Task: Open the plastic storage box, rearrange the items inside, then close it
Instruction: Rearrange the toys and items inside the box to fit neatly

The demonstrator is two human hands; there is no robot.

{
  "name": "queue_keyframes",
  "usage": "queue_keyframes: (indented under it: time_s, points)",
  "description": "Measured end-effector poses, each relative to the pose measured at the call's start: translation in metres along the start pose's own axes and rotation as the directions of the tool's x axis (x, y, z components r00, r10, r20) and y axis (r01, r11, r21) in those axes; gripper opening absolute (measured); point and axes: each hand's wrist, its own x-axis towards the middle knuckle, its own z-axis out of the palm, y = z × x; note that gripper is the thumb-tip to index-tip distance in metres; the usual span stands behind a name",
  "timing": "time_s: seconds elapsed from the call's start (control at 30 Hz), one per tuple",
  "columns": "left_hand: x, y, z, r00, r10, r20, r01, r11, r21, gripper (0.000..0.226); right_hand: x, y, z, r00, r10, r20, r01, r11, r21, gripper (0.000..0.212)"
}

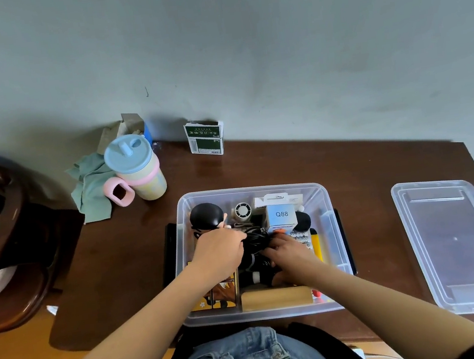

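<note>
Nearest to me I am seeing a lap in blue jeans [245, 357] at the bottom edge, with both bare forearms reaching forward over it into the clear plastic storage box [325, 195]. The box is sitting open on the dark wooden counter [362, 164], just in front of the lap, and its clear lid [458, 244] is lying flat on the counter off to the right, apart from the box.

The left hand [219, 251] is resting on the left side of the contents with its fingers curled down, and they seem to be pinching the bundle of black cables [256, 236] in the middle of the box. The right hand [291, 251] is lying on the same bundle from the right; its fingers are bent over the black items, but I cannot tell whether they are closing on anything.

Inside the box I am also making out a black-haired figurine [206, 216] at the back left, a small white box marked Q88 [281, 215] behind the hands, a yellow stick-shaped item [316, 244] by the right wall, and a tan block [275, 298] at the near edge.

At the back left of the counter a cup with a blue lid and pink handle [136, 170] is standing beside a green cloth [90, 185], and a green carton [204, 138] is standing against the wall.
</note>
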Motion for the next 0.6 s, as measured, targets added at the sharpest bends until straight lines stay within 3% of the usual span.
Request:
queue_keyframes:
  time_s: [0.17,0.3,0.4,0.6]
  points:
    - [-0.002,-0.002,-0.002,1.0,0.002,0.013,-0.002,1.0,0.01,0.028,-0.01,0.002,-0.01,1.0,0.019,0.004,-0.019,0.988,0.153,0.074]
    - [-0.009,-0.002,-0.001,0.997,-0.018,-0.071,0.018,1.0,0.001,0.029,-0.033,0.011,-0.028,0.977,0.184,-0.105,-0.16,0.966,0.202,0.029]
    - [-0.011,0.001,-0.001,0.981,-0.027,-0.192,0.026,1.0,-0.006,0.03,-0.053,0.02,-0.038,0.924,0.34,-0.178,-0.302,0.93,0.209,0.025]
    - [-0.007,0.014,-0.001,0.977,0.098,-0.188,-0.121,0.986,-0.118,0.027,-0.046,0.011,-0.038,0.905,0.423,-0.047,-0.411,0.897,0.162,0.018]
